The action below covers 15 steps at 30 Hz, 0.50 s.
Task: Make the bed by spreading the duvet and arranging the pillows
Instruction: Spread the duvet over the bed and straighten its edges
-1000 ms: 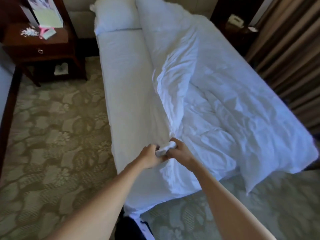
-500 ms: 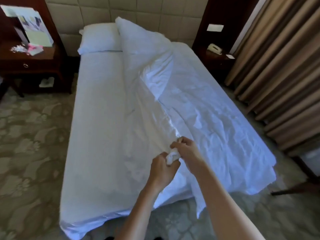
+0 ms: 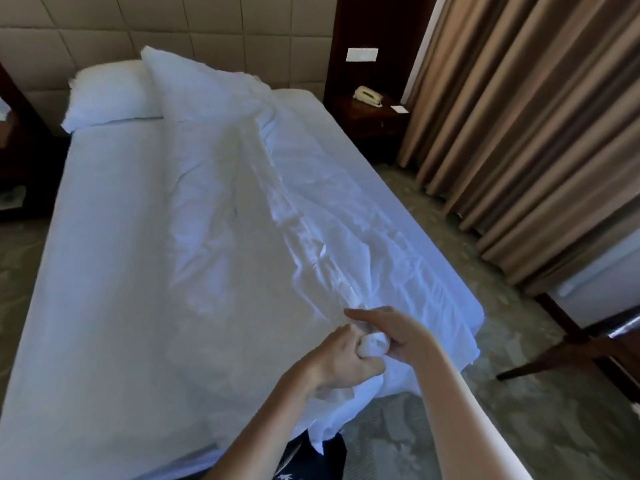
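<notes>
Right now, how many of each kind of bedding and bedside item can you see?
Plump white pillows: 1
Rumpled white duvets: 1
White fitted bed sheets: 1
Dark wooden nightstands: 1
Cream corded telephones: 1
Small white paper cards: 1
Total: 6

Bed under duvet, pillow

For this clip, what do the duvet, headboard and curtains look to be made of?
Duvet: thin white woven cloth, probably cotton, matte; it creases sharply and bunches in both hands.
Headboard: beige padded panels, possibly faux leather; soft seams, slight sheen.
Curtains: heavy tan fabric, faintly satiny; deep vertical folds.
</notes>
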Tool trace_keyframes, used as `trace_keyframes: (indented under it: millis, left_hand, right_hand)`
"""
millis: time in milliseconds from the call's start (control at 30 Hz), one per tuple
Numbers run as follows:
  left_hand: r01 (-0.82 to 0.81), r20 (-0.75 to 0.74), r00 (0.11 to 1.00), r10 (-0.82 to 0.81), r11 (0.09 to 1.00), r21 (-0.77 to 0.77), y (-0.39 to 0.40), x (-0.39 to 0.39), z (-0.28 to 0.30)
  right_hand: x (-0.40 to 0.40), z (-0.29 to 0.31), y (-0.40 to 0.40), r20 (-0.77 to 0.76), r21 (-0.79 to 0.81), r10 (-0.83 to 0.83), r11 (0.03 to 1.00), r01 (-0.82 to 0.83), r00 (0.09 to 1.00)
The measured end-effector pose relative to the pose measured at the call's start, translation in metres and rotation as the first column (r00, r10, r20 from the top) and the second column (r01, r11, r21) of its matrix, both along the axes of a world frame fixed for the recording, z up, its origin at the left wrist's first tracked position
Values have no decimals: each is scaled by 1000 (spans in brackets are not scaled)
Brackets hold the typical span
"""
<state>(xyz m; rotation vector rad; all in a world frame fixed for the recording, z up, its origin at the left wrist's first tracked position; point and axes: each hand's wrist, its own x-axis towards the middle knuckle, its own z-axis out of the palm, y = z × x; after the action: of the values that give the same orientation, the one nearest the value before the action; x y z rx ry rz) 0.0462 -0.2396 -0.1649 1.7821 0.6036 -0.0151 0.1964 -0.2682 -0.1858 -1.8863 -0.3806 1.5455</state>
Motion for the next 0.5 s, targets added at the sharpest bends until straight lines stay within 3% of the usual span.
trace_keyframes:
  millis: [67, 133, 200, 333, 400, 500]
  left_hand:
    - [35, -65, 997, -34, 999, 0, 14, 26, -8]
    - [86, -168, 983, -68, 991, 102, 39, 54, -10]
    - [70, -306, 952, -3, 975, 209, 57, 81, -3]
    - [22, -514, 829, 221, 905, 424, 52, 139, 17]
    - [-168, -402, 806, 436, 818, 550, 43, 168, 14]
    - [-413, -172, 720, 672, 614, 672, 45, 195, 5]
  right_hand:
    - [28, -6, 9, 52, -20, 54, 998, -53, 997]
    - [54, -7, 22, 141, -5, 142, 990, -143, 980]
    - [77, -7, 40, 226, 33, 219, 972, -232, 949]
    - [121, -8, 69, 158, 123, 89, 986, -109, 983]
    - [140, -4, 80, 79, 143, 30, 989, -41, 996]
    - [159, 3, 97, -33, 176, -18, 984, 24, 999]
